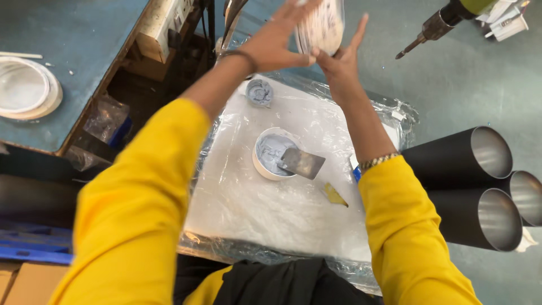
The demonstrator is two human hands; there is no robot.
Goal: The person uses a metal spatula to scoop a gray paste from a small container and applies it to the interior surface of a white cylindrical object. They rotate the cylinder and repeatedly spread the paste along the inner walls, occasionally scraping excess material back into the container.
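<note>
Left hand: the left hand (276, 42) was raised, fingers spread, gripping the near edge of a round white piece (320, 25).
Right hand: the right hand (339, 59) pinched the same piece from below, index finger extended.
Round white piece: held up between both hands, above the far edge of the plastic-wrapped board (282, 197).
Board contents: a white tub of grey paste (272, 153) with a putty knife (302, 164) resting across it; a smaller grey-smeared lid (259, 92) beyond.
Surroundings: three dark tubes (474, 186) lay right; a drill (446, 22) lay beyond.
</note>
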